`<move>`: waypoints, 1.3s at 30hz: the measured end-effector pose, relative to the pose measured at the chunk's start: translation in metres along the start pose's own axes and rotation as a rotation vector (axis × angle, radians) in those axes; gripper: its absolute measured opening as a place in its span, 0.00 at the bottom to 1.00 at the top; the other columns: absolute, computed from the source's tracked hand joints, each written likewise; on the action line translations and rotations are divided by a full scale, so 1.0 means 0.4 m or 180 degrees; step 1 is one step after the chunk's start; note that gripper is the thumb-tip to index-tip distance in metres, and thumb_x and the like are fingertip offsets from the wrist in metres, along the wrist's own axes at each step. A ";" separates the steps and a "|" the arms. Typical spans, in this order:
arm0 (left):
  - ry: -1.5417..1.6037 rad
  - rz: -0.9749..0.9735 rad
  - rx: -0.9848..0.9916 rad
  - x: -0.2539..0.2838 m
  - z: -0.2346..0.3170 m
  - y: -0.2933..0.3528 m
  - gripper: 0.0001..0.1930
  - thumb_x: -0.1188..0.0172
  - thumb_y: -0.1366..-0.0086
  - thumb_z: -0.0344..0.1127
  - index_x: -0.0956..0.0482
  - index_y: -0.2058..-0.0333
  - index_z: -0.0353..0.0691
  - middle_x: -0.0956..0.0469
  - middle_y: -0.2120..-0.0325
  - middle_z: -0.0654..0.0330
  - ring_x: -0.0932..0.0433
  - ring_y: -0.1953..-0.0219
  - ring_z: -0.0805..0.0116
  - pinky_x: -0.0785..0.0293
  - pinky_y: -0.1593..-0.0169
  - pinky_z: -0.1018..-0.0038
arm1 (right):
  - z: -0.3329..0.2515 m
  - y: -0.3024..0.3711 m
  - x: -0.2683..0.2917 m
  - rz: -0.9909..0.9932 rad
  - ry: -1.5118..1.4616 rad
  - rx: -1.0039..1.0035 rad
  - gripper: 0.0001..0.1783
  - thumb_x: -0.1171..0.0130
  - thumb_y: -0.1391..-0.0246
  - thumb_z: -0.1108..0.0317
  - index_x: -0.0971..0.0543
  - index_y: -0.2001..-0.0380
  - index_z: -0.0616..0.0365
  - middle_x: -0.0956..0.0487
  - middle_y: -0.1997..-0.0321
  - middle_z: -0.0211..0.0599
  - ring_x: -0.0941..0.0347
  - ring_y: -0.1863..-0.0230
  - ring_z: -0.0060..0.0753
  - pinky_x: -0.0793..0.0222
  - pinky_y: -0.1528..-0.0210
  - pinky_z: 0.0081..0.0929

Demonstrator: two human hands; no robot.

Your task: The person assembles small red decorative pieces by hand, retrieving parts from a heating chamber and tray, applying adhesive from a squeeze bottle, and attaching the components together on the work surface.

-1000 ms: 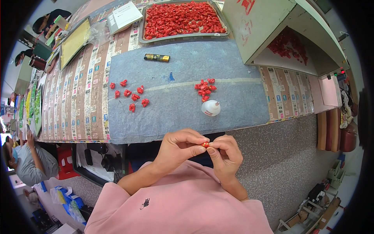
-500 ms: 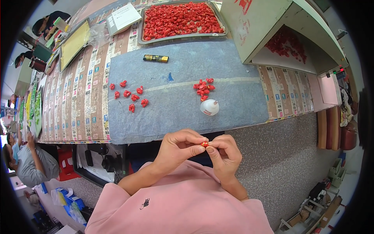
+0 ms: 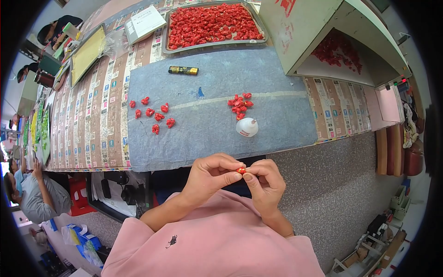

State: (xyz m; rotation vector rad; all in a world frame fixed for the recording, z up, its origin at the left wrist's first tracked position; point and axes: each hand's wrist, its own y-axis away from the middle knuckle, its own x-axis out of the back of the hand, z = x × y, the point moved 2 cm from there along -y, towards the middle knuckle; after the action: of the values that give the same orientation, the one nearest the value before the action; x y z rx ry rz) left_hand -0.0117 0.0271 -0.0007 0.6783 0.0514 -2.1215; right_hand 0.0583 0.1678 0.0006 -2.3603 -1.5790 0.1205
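Between the fingertips of both hands is a small red piece (image 3: pixel 241 171) with a bit of yellow showing; its exact kind is too small to make out. My left hand (image 3: pixel 211 176) pinches it from the left, and my right hand (image 3: pixel 265 182) pinches it from the right, just off the table's front edge. On the blue cloth (image 3: pixel 198 138) stands a white rounded squeeze bottle (image 3: pixel 247 127) with a small tip. Right behind it lies a cluster of red pieces (image 3: pixel 240 105). Several more red pieces (image 3: pixel 150 112) are spread out on the left.
A metal tray (image 3: pixel 212 45) full of red pieces sits at the back, beside a white box (image 3: pixel 145 24). A black and gold cylinder (image 3: pixel 183 70) lies on the cloth. At the right stands an open-fronted grey cabinet (image 3: pixel 307 27) with red pieces inside. A co-worker (image 3: pixel 44 196) sits far left.
Both hands keep their pinch on the small red piece, almost unmoved. The view has shifted very slightly; nothing on the table has visibly moved.
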 end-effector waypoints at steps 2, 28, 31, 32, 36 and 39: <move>0.0010 -0.0005 0.0011 -0.001 0.002 0.000 0.10 0.39 0.45 0.16 0.19 0.65 0.34 0.23 0.63 0.55 0.23 0.59 0.68 0.24 0.53 0.73 | -0.004 -0.002 -0.001 0.0141 -0.0007 -0.0127 0.05 0.36 0.53 0.75 0.21 0.71 0.62 0.23 0.70 0.35 0.28 0.68 0.28 0.32 0.66 0.22; -0.0076 0.0014 0.0208 -0.004 0.025 0.011 0.09 0.39 0.44 0.19 0.19 0.64 0.34 0.23 0.64 0.56 0.22 0.61 0.69 0.25 0.54 0.75 | -0.015 0.006 -0.003 0.0048 -0.0265 -0.0368 0.04 0.39 0.51 0.78 0.21 0.69 0.63 0.25 0.69 0.34 0.30 0.70 0.20 0.35 0.70 0.16; -0.0093 0.0062 0.0171 -0.008 0.023 0.012 0.08 0.39 0.44 0.19 0.19 0.65 0.34 0.23 0.65 0.56 0.22 0.62 0.69 0.24 0.55 0.75 | -0.018 0.007 -0.002 0.0086 -0.0177 -0.0357 0.04 0.39 0.51 0.78 0.21 0.70 0.63 0.25 0.70 0.34 0.30 0.71 0.21 0.35 0.70 0.16; -0.0096 0.0061 0.0175 -0.008 0.023 0.011 0.08 0.39 0.44 0.19 0.19 0.65 0.34 0.23 0.65 0.56 0.22 0.62 0.69 0.24 0.55 0.75 | -0.018 0.007 -0.002 0.0115 -0.0175 -0.0375 0.04 0.39 0.51 0.78 0.21 0.70 0.63 0.25 0.70 0.34 0.30 0.71 0.21 0.35 0.71 0.16; 0.0028 0.0039 0.0266 -0.006 0.020 0.011 0.08 0.39 0.43 0.21 0.20 0.64 0.33 0.23 0.66 0.55 0.21 0.63 0.68 0.23 0.57 0.74 | -0.014 0.006 0.005 0.0032 -0.0177 -0.0388 0.04 0.38 0.51 0.77 0.21 0.69 0.63 0.25 0.70 0.34 0.30 0.72 0.21 0.35 0.71 0.17; 0.0329 0.0062 0.0520 -0.006 0.015 0.013 0.08 0.39 0.42 0.24 0.21 0.62 0.34 0.22 0.66 0.55 0.21 0.64 0.67 0.22 0.57 0.73 | -0.019 -0.003 0.009 -0.0091 -0.0205 -0.0487 0.05 0.37 0.50 0.74 0.21 0.68 0.63 0.24 0.69 0.34 0.29 0.71 0.22 0.33 0.70 0.18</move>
State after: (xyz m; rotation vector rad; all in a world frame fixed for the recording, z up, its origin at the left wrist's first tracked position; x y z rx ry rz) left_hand -0.0094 0.0240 0.0065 0.8812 -0.0723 -2.0862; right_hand 0.0603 0.1699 0.0085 -2.4703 -1.7077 0.0727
